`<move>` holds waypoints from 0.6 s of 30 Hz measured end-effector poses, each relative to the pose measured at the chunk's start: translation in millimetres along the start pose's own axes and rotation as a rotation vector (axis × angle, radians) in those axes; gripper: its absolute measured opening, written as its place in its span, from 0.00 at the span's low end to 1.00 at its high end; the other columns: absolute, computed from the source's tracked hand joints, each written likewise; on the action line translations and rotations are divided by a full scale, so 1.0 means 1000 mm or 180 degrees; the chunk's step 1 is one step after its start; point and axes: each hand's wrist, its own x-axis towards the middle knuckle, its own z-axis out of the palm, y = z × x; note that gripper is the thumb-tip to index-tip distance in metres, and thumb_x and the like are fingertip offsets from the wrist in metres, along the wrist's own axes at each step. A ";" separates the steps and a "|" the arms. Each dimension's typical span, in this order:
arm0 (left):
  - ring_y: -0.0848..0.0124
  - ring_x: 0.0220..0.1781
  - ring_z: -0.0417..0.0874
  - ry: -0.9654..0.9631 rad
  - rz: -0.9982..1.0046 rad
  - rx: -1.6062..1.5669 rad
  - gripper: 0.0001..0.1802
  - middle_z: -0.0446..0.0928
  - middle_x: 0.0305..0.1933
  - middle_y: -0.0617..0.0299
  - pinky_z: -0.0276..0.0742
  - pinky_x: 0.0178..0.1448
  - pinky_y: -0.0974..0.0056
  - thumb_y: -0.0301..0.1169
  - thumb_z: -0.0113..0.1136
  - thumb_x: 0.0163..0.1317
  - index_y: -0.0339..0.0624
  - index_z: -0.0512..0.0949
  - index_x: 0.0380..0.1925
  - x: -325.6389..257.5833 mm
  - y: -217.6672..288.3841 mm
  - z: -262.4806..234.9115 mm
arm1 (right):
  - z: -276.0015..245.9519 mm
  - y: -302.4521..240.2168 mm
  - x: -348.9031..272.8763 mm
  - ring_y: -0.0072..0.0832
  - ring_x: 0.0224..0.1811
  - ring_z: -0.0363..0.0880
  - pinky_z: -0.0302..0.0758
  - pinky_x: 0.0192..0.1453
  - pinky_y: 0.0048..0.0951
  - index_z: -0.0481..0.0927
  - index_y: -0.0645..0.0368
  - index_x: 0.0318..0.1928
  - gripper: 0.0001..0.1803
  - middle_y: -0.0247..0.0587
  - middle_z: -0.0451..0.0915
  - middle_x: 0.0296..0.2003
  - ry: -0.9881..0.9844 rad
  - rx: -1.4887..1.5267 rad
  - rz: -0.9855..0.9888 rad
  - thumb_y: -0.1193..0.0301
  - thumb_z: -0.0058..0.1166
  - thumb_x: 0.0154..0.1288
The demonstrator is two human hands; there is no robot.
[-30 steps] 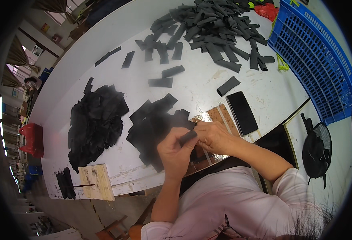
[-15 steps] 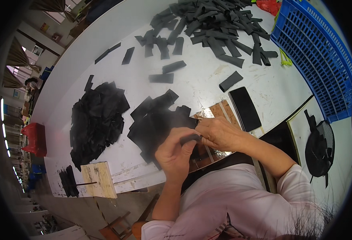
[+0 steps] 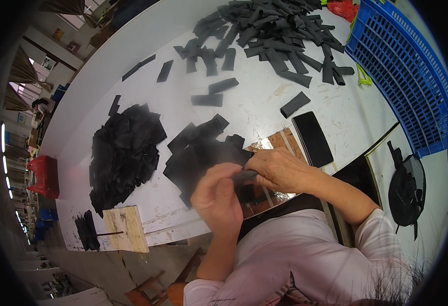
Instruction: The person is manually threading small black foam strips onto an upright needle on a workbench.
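A small dark grey fabric piece (image 3: pixel 244 177), rolled or folded like a short tube, lies between my hands near the table's front edge. The fingers of my right hand (image 3: pixel 280 168) pinch its right end. At its left end is my left hand (image 3: pixel 216 196), thumb and curled fingers close around it; their exact contact is partly hidden. Just beyond my hands spreads a pile of flat black fabric pieces (image 3: pixel 198 155). Beneath my right hand lies a brown board with shiny tape (image 3: pixel 285 140).
Another black fabric pile (image 3: pixel 127 148) lies left, near a wooden block (image 3: pixel 127 229). Finished-looking grey tubes (image 3: pixel 280 35) heap at the far side. A phone (image 3: pixel 313 138) lies right of my hands. A blue crate (image 3: pixel 407 71) and black mesh piece (image 3: pixel 407 191) are farther right.
My left hand has shifted slightly left and its thumb has drawn back from beneath the fabric piece. My right hand stays nearly in place, still pinching.
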 end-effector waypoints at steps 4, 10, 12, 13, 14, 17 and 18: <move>0.66 0.42 0.71 0.0399 -0.0272 -0.1241 0.08 0.72 0.38 0.50 0.64 0.51 0.63 0.26 0.49 0.58 0.31 0.71 0.34 0.000 0.005 -0.017 | -0.006 -0.008 0.005 0.41 0.24 0.72 0.67 0.26 0.37 0.72 0.61 0.21 0.12 0.45 0.72 0.17 0.0161 -0.0064 -0.0124 0.65 0.53 0.50; 0.68 0.38 0.71 0.0488 -0.0242 -0.0109 0.08 0.72 0.34 0.54 0.66 0.48 0.65 0.28 0.50 0.58 0.33 0.71 0.31 -0.006 -0.006 -0.022 | 0.015 0.007 -0.004 0.40 0.23 0.73 0.68 0.26 0.37 0.72 0.60 0.20 0.12 0.44 0.72 0.18 -0.0183 -0.0074 0.0006 0.64 0.52 0.51; 0.68 0.38 0.71 0.0442 -0.0118 0.0089 0.07 0.72 0.34 0.54 0.66 0.48 0.65 0.28 0.50 0.58 0.33 0.71 0.31 -0.003 -0.004 -0.024 | 0.010 0.002 -0.002 0.39 0.24 0.73 0.68 0.25 0.37 0.71 0.59 0.20 0.13 0.43 0.72 0.18 -0.0381 -0.0263 0.0081 0.64 0.53 0.51; 0.68 0.37 0.71 0.0404 -0.0046 0.0077 0.07 0.72 0.33 0.54 0.66 0.48 0.65 0.28 0.49 0.58 0.33 0.71 0.30 -0.003 -0.004 -0.024 | 0.008 0.000 -0.002 0.39 0.24 0.73 0.68 0.25 0.37 0.71 0.59 0.20 0.13 0.43 0.72 0.18 -0.0397 -0.0256 0.0064 0.64 0.53 0.51; 0.68 0.37 0.71 0.0369 0.0027 0.0067 0.07 0.72 0.32 0.54 0.65 0.47 0.65 0.27 0.49 0.59 0.33 0.70 0.30 -0.003 -0.003 -0.024 | 0.007 -0.001 -0.003 0.39 0.24 0.73 0.68 0.25 0.37 0.71 0.59 0.20 0.12 0.43 0.72 0.18 -0.0069 -0.0136 -0.0104 0.64 0.53 0.51; 0.69 0.36 0.70 0.0181 0.0142 0.0306 0.06 0.72 0.31 0.55 0.64 0.46 0.66 0.26 0.49 0.58 0.33 0.70 0.29 -0.002 -0.005 -0.020 | 0.019 0.005 -0.007 0.39 0.23 0.73 0.68 0.25 0.37 0.70 0.59 0.19 0.12 0.42 0.72 0.17 0.0220 -0.0003 -0.0186 0.65 0.54 0.51; 0.69 0.36 0.70 0.0185 0.0153 0.0306 0.06 0.72 0.31 0.55 0.64 0.46 0.66 0.26 0.49 0.58 0.33 0.70 0.29 -0.001 -0.005 -0.020 | 0.022 0.007 -0.008 0.40 0.23 0.73 0.68 0.25 0.37 0.70 0.59 0.19 0.13 0.42 0.71 0.17 0.0192 0.0008 -0.0093 0.65 0.54 0.50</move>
